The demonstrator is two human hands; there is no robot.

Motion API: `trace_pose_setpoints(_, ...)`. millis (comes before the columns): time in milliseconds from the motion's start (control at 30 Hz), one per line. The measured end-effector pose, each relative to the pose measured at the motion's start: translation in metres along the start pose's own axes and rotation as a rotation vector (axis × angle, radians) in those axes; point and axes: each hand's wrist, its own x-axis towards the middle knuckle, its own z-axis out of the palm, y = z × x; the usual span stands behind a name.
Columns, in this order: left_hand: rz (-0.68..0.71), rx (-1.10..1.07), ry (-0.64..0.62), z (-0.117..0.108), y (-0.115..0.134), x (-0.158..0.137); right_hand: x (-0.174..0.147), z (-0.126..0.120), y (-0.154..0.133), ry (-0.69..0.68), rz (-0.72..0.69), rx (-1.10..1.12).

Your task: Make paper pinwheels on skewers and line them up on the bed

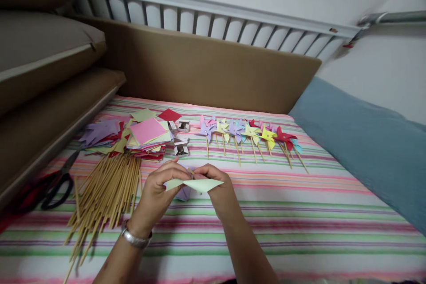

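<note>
My left hand and my right hand meet over the striped cloth, fingers closed. Between them is a pale green paper piece, seen nearly edge-on, with its sides bent. A thin tan bit shows at the fingertips; the hands hide most of it, so its kind is unclear. Under the hands lies a purple paper piece. To the left, a heap of wooden sticks spreads toward me. Behind it rest stacked coloured paper squares and a pile of purple paper pieces.
Black-handled scissors lie at the far left. Small open boxes stand behind my hands. Finished paper pinwheels on sticks line the back right. A brown board closes off the back, with brown cushioned stacks at left.
</note>
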Motion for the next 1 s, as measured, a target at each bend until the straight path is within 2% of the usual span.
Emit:
trace_pose_setpoints(400, 0.076, 0.11, 0.063, -0.0045, -0.0021, -0.0045, 0.0006, 0.0022, -0.0021, 0.001, -0.141, -0.084)
trace_pose_setpoints(800, -0.001, 0.126, 0.081, -0.0079, 0.0021, -0.0049, 0.0004, 0.0055, -0.004, -0.009, -0.168, -0.12)
trace_pose_setpoints(1000, -0.024, 0.061, 0.089, -0.0056, 0.0022, -0.0055, -0.0014, 0.0054, -0.0056, 0.004, -0.185, -0.119)
